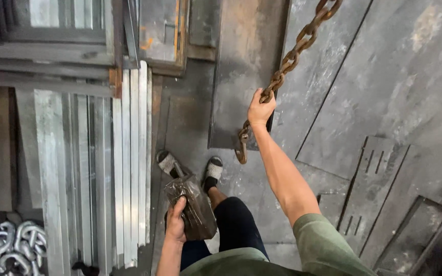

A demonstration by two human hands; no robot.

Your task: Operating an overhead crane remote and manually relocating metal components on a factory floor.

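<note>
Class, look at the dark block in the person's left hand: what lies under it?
Under the block in the left hand show a knee, two sandalled feet and steel floor plates. The floor directly beneath the block is covered.

Head-worn view, straight down, close.

Floor here is basically all steel: big grey, scuffed steel plates point(384, 76) lying flat and overlapping, one darker upright-looking sheet point(246, 61) in the middle. Left side has a stack of long pale metal bars point(129, 168), with a pile of shiny chain point(6, 245) down in the corner.
</note>
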